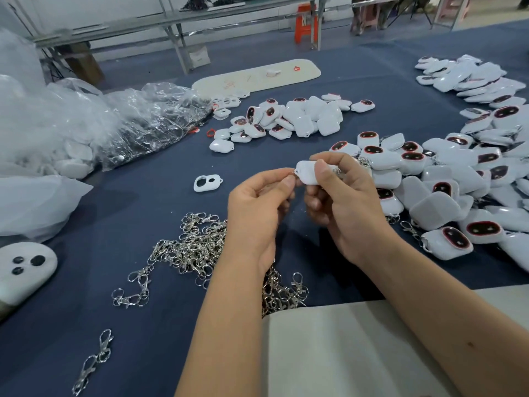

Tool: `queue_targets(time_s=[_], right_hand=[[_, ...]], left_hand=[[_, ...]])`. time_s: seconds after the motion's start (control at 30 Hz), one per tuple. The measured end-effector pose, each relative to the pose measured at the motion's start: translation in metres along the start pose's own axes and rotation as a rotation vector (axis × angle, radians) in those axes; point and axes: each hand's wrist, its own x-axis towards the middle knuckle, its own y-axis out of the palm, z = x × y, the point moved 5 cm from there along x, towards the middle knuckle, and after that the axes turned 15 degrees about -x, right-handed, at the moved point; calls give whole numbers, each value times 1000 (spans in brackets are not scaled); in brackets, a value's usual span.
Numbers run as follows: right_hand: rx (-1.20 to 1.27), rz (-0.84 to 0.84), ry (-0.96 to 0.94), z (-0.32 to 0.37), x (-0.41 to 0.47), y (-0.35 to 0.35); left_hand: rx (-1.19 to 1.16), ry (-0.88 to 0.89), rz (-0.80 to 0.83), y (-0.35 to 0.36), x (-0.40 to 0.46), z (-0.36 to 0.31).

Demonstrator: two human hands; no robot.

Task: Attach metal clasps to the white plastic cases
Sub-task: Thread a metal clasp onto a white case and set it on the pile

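Note:
My right hand [340, 202] grips a white plastic case [307, 171] above the blue table. My left hand [259, 207] pinches a small metal clasp [292, 173] against the case's left end; most of the clasp is hidden by my fingertips. A heap of loose silver clasps [197, 247] lies under my left wrist. Two joined clasps [94, 359] lie apart at the lower left. A large pile of white cases with dark, red-rimmed windows [446, 179] fills the right side. A smaller pile of cases [289, 117] sits further back.
A lone white case shell with two holes [207, 183] lies left of my hands. Clear plastic bags [86, 124] crowd the left side. A white device with three dark dots [24, 267] sits at the left edge. A cream board [257, 75] lies at the back, pale cloth [343, 348] near me.

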Motion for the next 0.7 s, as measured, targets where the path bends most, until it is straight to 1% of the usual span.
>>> queue_targets(time_s=[0.07,0.1,0.13,0.2,0.23,0.27,0.33,0.47,0.57,0.6,0.63,0.7], right_hand=[[3,-4,0,0,0,0],[-4,-13,2,-1,0,0],[-22,-28,6,-1,-1,0],[-86,-60,9,-2,-2,0],[-130,-73,4,-2,-3,0],[-179,-81,-7,-2,-4,0],[-274,-95,-46,-1,-6,1],[-581,-157,-211,8,-11,3],[-710,-186,-291,11,-14,5],[-695,-178,-292,12,-14,5],[-625,-158,-270,10,-13,4],[-419,-115,-191,6,-9,1]], left_hand=[[-6,10,-14,0,0,0],[60,56,-26,0,0,-2],[200,140,-40,-1,0,-7],[581,352,-43,1,-3,-17],[735,431,-37,3,-6,-20],[844,481,-33,5,-8,-22],[964,530,-24,7,-9,-24],[1082,520,-37,12,-11,-23],[1106,534,-43,12,-10,-22],[1077,544,-32,12,-10,-22],[1008,541,-25,10,-9,-22],[797,470,-40,2,-6,-23]])
